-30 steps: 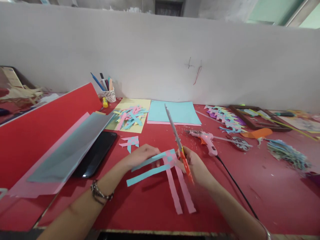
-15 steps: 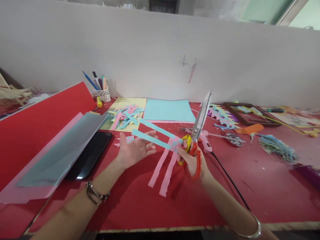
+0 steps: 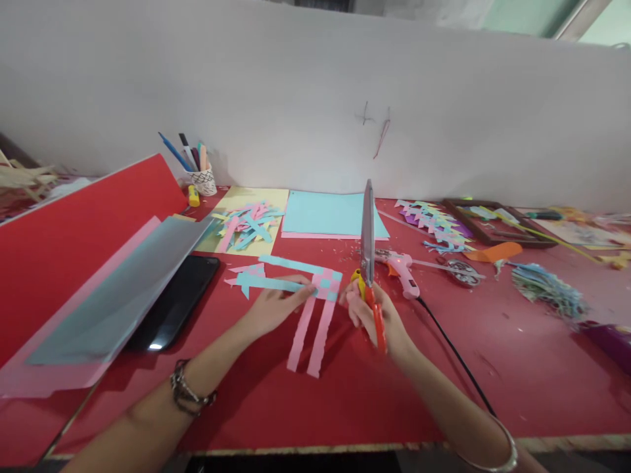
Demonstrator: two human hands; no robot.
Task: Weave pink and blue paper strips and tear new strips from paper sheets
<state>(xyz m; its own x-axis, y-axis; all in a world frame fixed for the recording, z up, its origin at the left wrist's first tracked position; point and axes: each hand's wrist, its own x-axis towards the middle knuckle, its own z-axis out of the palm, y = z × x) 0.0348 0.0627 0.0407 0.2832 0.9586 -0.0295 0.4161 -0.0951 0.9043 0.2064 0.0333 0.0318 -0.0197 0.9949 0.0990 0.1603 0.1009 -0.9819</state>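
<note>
Pinched in my left hand is a piece of woven paper strips, a small pink and light-blue check. Two blue strips run left from it and two pink ones with wavy edges hang toward me. My right hand grips scissors with red and yellow handles, blades pointing up and looking closed. Its fingers are just right of the woven piece, apart from it. Left of the weave, partly behind a blue strip, lies a small pink and blue paper piece on the red table.
Beyond my hands lie a pile of cut strips and blue sheets. A pink glue gun with a black cord rests right of the scissors. On the left are a phone, large paper sheets and a pen cup.
The woven strips have passed from my right hand to my left, which was open before. My right hand keeps the scissors, whose blades have swung more upright and left.
</note>
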